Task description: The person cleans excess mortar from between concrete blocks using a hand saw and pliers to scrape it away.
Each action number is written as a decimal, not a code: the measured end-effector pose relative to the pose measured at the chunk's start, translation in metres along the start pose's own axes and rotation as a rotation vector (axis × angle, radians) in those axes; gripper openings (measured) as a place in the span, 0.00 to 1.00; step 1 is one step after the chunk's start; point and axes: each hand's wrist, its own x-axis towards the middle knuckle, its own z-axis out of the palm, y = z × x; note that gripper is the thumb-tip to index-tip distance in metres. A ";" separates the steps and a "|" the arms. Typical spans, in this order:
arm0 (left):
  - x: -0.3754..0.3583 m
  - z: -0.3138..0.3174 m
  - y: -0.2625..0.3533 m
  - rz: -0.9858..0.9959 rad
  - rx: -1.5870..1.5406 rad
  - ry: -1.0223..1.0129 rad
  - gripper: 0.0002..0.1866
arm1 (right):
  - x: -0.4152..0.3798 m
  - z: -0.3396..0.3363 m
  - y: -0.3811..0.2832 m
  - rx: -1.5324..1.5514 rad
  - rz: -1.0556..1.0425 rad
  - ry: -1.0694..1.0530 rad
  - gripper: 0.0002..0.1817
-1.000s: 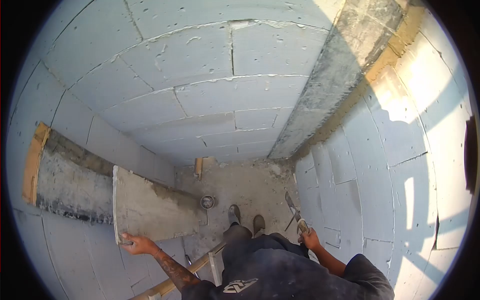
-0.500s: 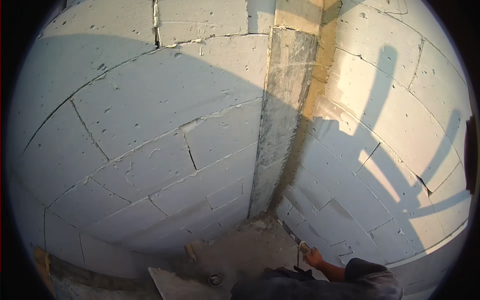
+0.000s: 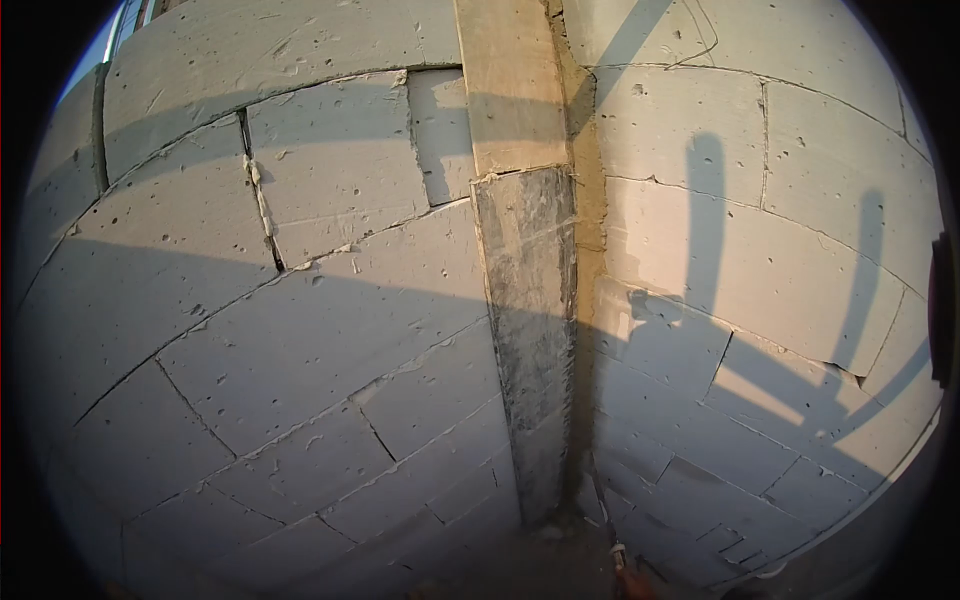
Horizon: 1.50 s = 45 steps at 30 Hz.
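Note:
At the bottom edge, right of centre, part of my right hand (image 3: 632,582) shows, dim and cut off by the frame. Its fingers are closed round the pale handle of a long thin tool (image 3: 602,500). The blade points up toward the foot of the wall corner, alongside the right wall. My left hand is out of the picture.
A left wall (image 3: 320,350) and a right wall (image 3: 680,230) of pale blocks meet at a corner. A grey and tan column (image 3: 530,250) stands there, beside a strip of brown mortar (image 3: 590,200). Shadows cross the right wall. The floor below is dark.
The view has tilted upward, so more upper wall shows. My right hand and the tool now sit lower in the frame; my arm, the bucket and most of the floor have dropped out of view.

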 end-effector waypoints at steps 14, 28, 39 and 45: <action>0.052 -0.054 -0.019 0.287 0.052 0.125 0.30 | -0.015 0.144 -0.059 0.317 -0.279 0.068 0.12; 0.234 -0.021 0.348 0.958 -0.650 0.333 0.31 | -0.084 0.382 -0.128 0.495 -0.390 -0.330 0.22; 0.245 0.007 0.356 1.026 -0.310 0.496 0.35 | -0.036 0.417 -0.088 0.360 -0.373 -0.201 0.20; 0.258 0.011 0.351 1.061 -0.247 0.529 0.36 | -0.026 0.423 -0.043 0.327 -0.283 -0.138 0.19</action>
